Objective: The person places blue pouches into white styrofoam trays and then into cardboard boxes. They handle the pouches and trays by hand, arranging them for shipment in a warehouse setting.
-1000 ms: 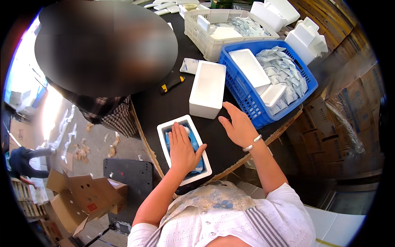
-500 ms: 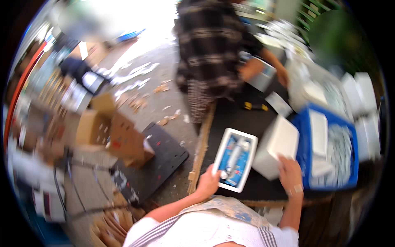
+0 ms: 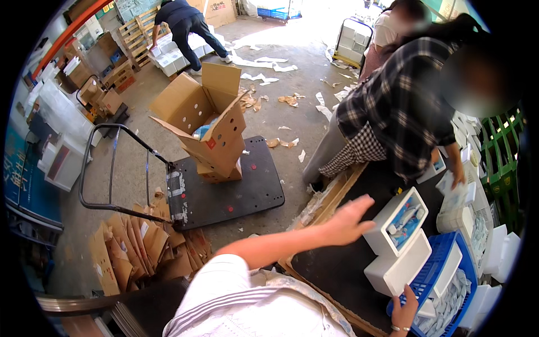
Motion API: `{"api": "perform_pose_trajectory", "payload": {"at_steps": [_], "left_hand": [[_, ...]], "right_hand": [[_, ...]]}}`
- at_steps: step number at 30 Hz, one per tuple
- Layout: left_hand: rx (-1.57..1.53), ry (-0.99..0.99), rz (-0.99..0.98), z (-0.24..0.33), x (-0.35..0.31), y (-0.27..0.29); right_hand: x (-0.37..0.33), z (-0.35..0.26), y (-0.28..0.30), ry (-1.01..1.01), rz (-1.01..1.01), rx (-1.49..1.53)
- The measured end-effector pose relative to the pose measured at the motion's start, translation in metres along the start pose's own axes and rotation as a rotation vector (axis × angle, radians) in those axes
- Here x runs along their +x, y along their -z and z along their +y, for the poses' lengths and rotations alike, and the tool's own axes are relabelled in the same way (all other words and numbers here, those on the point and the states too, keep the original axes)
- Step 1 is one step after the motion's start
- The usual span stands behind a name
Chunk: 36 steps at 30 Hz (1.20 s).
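Note:
My left hand (image 3: 351,220) is raised over the black-topped table, fingers stretched out and holding nothing. Just right of it stands an open white foam box (image 3: 380,231) with white tubes (image 3: 412,216) and a blue lining inside. A second white foam box (image 3: 396,267) sits nearer me, against the first. My right hand (image 3: 405,309) is beside that box's near corner and the blue basket (image 3: 443,258), its thumb and fingers apart. Whether its fingertips touch the box I cannot tell. Clear-wrapped pale packets (image 3: 449,300) and white foam pieces lie in the basket.
Across the table (image 3: 331,261), a person in a plaid shirt (image 3: 415,90) reaches over another white box. At left, a flatbed trolley (image 3: 252,185) carries open cartons (image 3: 219,135). Flattened cardboard (image 3: 135,247) leans below it. Farther back, another person (image 3: 188,28) bends over white boxes.
My left hand has let go of the white box with the tubes and lifted away. That box now stands beyond the second white box. The view has swung left.

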<state>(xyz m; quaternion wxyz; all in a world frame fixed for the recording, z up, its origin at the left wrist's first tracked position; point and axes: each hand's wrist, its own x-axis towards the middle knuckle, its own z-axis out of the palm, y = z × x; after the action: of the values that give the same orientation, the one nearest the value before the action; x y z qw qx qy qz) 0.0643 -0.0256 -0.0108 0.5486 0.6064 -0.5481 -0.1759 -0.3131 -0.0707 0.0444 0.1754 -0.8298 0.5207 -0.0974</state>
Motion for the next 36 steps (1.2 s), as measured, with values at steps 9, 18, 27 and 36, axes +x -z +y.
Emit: {"api": "perform_pose_trajectory", "payload": {"at_steps": [9, 18, 27, 36], "left_hand": [[1.095, 0.477, 0.206, -0.078, -0.066, 0.479], [0.776, 0.479, 0.237, -0.152, -0.179, 0.485], [0.611, 0.485, 0.377, -0.166, -0.191, 0.481], [0.640, 0.674, 0.313, -0.148, -0.181, 0.490]], "right_hand": [[0.060, -0.240, 0.002, 0.204, -0.112, 0.047], [0.222, -0.670, -0.221, 1.293, -0.502, 0.123], [0.271, -0.757, -0.485, 1.322, -0.851, -0.877], [0.269, -0.809, -0.406, 1.498, -0.619, -0.447]]}}
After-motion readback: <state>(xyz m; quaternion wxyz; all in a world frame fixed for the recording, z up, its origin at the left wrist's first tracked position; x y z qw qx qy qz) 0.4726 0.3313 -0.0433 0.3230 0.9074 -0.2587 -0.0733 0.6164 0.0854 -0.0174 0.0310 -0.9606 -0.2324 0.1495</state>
